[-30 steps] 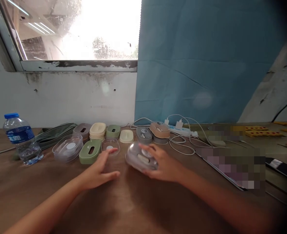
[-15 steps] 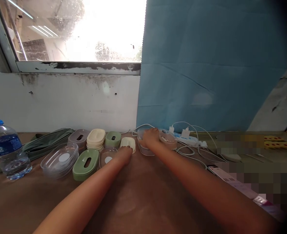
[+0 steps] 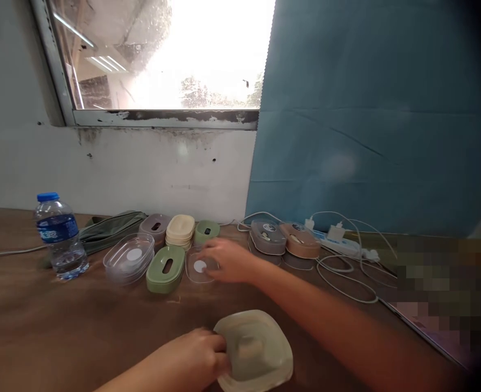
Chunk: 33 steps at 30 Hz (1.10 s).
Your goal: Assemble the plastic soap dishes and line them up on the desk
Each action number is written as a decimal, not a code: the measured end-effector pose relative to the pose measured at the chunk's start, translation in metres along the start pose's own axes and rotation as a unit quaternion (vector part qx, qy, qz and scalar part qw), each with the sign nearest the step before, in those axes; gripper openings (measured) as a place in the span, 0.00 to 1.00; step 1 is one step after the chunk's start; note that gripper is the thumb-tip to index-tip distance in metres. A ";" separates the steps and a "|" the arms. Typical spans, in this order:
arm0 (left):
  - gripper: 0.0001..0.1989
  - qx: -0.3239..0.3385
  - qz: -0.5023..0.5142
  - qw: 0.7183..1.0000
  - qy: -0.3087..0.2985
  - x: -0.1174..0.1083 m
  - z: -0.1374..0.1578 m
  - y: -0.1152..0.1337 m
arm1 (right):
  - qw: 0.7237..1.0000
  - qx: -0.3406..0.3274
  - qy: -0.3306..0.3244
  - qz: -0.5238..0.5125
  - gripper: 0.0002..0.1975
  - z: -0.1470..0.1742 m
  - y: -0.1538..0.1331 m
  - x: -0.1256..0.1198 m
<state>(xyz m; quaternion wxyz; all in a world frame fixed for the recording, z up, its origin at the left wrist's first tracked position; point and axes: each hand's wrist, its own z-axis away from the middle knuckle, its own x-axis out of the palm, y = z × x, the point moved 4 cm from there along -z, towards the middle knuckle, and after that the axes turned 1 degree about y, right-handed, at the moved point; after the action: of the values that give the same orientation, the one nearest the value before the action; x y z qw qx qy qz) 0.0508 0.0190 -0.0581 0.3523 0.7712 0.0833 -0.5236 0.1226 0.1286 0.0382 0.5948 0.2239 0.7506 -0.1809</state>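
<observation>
1 cream shell (image 3: 260,348), lower ctr of frame, hollow side to cam; L-hand grip (image 3: 202,356) closed on its left rim. R-hand grip (image 3: 227,261), mid-frame, fingers parted over 1 clear tray (image 3: 198,267) w/ white round label; contact: can't tell. Handling (judged): take tray by opp. edges, not the flat; L hold best firm but light, as shell wall may flex. Adj.: green slotted box (image 3: 159,274), just left of tray; clear stack (image 3: 129,258), further left. Right of ctr: grey box (image 3: 267,237), brown box (image 3: 300,241). Upright bottle (image 3: 62,237), left side, on tabletop (image 3: 81,326).
</observation>
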 end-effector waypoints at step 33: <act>0.34 -0.117 0.152 0.978 0.076 -0.032 0.035 0.004 | 0.975 0.030 -0.116 -0.186 0.33 0.151 -0.052 -0.014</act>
<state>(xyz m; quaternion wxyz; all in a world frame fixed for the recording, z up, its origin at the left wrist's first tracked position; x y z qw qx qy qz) 0.0124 0.0017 -0.0355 0.5082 0.7659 0.0522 -0.3904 0.2191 0.0028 0.0177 0.6268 0.0751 0.6991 -0.3357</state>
